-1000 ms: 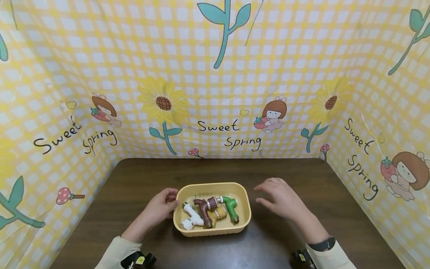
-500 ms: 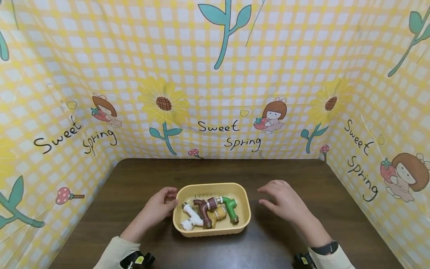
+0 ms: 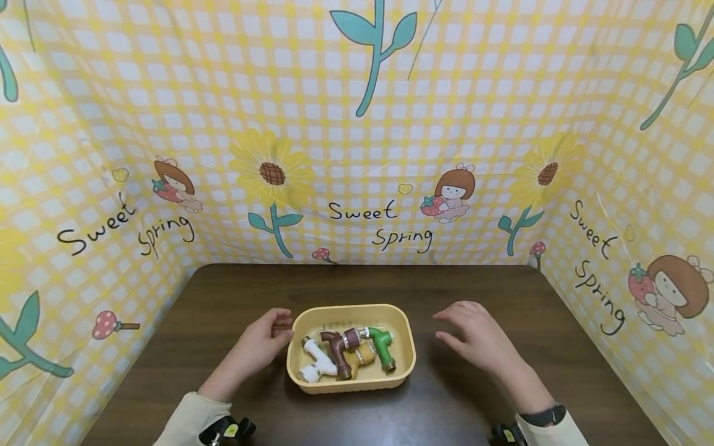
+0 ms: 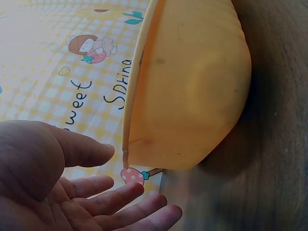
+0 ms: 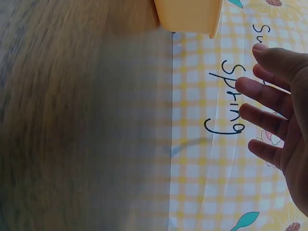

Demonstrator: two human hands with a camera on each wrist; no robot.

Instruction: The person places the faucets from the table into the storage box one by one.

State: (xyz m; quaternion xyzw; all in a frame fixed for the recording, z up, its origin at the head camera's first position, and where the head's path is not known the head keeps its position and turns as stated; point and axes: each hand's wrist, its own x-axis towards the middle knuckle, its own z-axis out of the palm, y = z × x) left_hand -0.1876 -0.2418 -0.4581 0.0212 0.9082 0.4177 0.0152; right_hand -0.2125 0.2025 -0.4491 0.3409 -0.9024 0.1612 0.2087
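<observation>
A yellow plastic basin (image 3: 351, 387) stands on the dark wooden table, holding several taps. Inside it are a white tap (image 3: 319, 362), a maroon tap (image 3: 339, 353), a mustard-yellow tap (image 3: 361, 356) and a green tap (image 3: 382, 348). At the basin's left end is my left hand (image 3: 262, 341), fingertips close to the rim, fingers relaxed and holding nothing. In the left wrist view the basin's outer wall (image 4: 192, 86) rises beyond the spread fingers. My right hand (image 3: 474, 334) hovers to the right of the basin, a gap away, with its fingers loosely extended and nothing in them.
The wooden table (image 3: 234, 291) extends around the basin. Yellow checked cloth (image 3: 357, 155) printed with flowers and girls forms walls at the back and both sides. A dark band (image 3: 541, 416) circles the right wrist.
My right hand has drifted slightly right, away from the basin. The left hand has shifted a little left. The basin and taps stay as they were.
</observation>
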